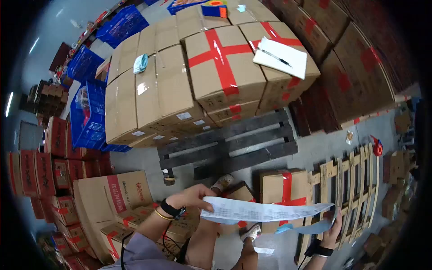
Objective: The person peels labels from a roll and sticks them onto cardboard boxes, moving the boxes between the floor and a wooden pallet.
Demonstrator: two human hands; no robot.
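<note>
A long strip of printed paper, white with lines of small text, stretches between my hands. My left hand pinches its left end between thumb and fingers. At the other side my right hand grips the right end, where the strip folds back underneath and shows a bluish reverse. Below the strip sits a carton crossed with red tape, partly covered by the paper. A smaller carton stands near my feet.
Ahead, taped cartons are stacked on a dark pallet. A notepad with a pen and a tape dispenser lie on top. Blue crates stand left; a wooden pallet lies right. A paper slip is on the floor.
</note>
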